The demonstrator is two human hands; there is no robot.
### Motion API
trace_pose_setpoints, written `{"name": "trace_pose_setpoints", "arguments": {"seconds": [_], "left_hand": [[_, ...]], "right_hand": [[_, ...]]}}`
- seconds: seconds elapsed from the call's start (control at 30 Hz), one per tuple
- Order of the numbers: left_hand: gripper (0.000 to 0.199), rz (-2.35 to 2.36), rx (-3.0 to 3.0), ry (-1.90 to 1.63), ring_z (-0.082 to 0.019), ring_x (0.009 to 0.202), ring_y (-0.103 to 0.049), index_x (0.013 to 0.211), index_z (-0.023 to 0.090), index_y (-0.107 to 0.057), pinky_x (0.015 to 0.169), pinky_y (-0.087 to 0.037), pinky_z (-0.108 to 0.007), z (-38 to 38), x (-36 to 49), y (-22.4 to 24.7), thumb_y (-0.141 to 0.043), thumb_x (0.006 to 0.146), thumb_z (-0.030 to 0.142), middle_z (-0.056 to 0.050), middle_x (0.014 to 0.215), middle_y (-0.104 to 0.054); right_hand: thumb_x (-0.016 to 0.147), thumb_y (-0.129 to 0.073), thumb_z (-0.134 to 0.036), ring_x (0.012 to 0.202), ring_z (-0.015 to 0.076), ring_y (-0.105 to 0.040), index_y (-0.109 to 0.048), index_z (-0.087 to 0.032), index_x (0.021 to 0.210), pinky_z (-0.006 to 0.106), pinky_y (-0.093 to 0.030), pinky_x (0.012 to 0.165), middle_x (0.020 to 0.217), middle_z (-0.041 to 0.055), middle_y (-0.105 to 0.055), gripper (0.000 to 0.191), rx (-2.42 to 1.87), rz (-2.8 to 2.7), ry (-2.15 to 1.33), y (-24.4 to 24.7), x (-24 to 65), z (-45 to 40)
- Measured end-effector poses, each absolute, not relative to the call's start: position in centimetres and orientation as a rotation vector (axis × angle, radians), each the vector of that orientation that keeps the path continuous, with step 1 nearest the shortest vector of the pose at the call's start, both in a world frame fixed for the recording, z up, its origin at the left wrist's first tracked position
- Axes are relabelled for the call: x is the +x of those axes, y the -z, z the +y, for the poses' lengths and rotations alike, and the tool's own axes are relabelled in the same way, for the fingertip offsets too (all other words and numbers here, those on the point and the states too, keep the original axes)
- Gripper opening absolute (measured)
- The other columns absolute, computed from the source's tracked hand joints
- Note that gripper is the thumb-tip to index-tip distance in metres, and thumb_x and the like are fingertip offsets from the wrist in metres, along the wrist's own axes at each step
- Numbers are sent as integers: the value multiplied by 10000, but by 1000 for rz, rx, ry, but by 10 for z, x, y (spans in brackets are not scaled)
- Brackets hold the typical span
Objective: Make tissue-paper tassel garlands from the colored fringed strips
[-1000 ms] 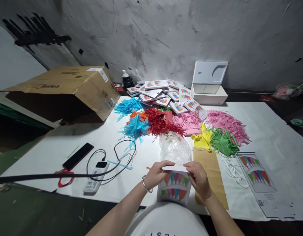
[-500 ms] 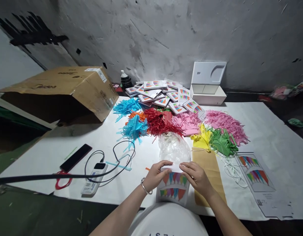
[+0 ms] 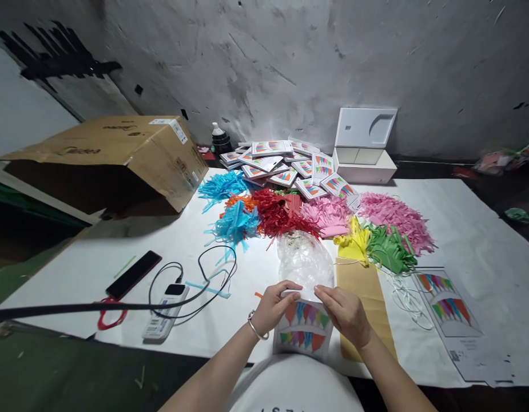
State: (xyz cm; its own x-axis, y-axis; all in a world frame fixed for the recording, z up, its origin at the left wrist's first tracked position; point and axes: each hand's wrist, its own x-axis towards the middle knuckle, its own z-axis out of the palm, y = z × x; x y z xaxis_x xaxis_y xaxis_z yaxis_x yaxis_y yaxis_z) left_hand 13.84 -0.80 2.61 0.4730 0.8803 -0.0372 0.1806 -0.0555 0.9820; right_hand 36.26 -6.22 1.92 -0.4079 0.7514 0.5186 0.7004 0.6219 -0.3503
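Observation:
A white box (image 3: 302,337) printed with colourful tassel garlands lies in front of my body, its far end toward the table's middle. At that end's left corner my left hand (image 3: 276,303), with a bangle at the wrist, holds it between thumb and bent fingers. My right hand (image 3: 345,313) grips the right corner, fingers curled over the white end flap (image 3: 305,294). Just beyond my fingertips is a crumpled clear plastic bag (image 3: 305,260). Beside my right hand a brown card sheet (image 3: 364,297) lies flat. The undersides of my fingers are partly hidden.
Behind are blue (image 3: 234,223), red (image 3: 277,212), pink (image 3: 393,220), yellow (image 3: 353,243) and green tassels (image 3: 390,247), then piled printed boxes (image 3: 285,163). A flat box blank (image 3: 450,306) lies right; a phone (image 3: 134,274), power bank (image 3: 166,315) and carton (image 3: 152,151) left.
My right hand's fingers have curled in more over the flap at the box's right corner. My left hand has stayed nearly still.

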Motion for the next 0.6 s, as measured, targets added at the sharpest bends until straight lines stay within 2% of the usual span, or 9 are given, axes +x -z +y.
{"name": "trace_pose_setpoints", "arguments": {"seconds": [0.13, 0.23, 0.33, 0.43, 0.53, 0.6], "left_hand": [[232, 957, 1551, -759, -191, 858, -623, 954, 175, -681, 759, -468, -269, -8, 139, -26, -588, 838, 352, -52, 923, -674], [232, 962, 1526, -761, -191, 849, -623, 942, 173, -686, 750, -471, -267, -9, 140, -27, -587, 836, 354, -50, 907, -674], [230, 958, 1523, -760, -191, 852, -621, 931, 170, -686, 756, -471, -268, -10, 139, -30, -588, 834, 355, -53, 909, -674], [229, 947, 1552, -738, -188, 846, -623, 941, 175, -685, 752, -472, -265, -10, 139, -32, -592, 834, 355, -50, 913, -674], [232, 934, 1573, -738, -184, 831, -625, 942, 178, -686, 754, -476, -269, -12, 139, -34, -584, 840, 359, -49, 898, -677], [232, 934, 1585, -757, -189, 849, -623, 944, 179, -686, 775, -477, -280, -14, 139, -33, -580, 843, 359, -51, 898, -679]], "right_hand": [[924, -481, -200, 950, 187, -606, -561, -208, 1219, 333, -512, 786, 1084, 99, -651, 306, -1174, -2095, -280, -27, 357, -63], [924, -472, -168, 914, 186, -616, -569, -179, 1196, 337, -512, 775, 1025, 102, -667, 289, -1167, -2071, -186, -29, 356, -64], [911, -513, -204, 882, 206, -626, -541, -145, 1234, 347, -512, 726, 1030, 127, -675, 330, -1097, -2206, -31, -27, 359, -63], [896, -515, -140, 845, 203, -637, -500, -143, 1289, 329, -504, 667, 1057, 133, -677, 392, -1097, -2296, 73, -25, 363, -63], [879, -481, -47, 893, 202, -635, -477, -157, 1318, 331, -506, 716, 1053, 121, -684, 452, -1125, -2263, 100, -25, 363, -64], [887, -490, -80, 937, 208, -621, -481, -183, 1319, 351, -504, 773, 1071, 112, -677, 444, -1119, -2231, 26, -27, 362, -64]]}}
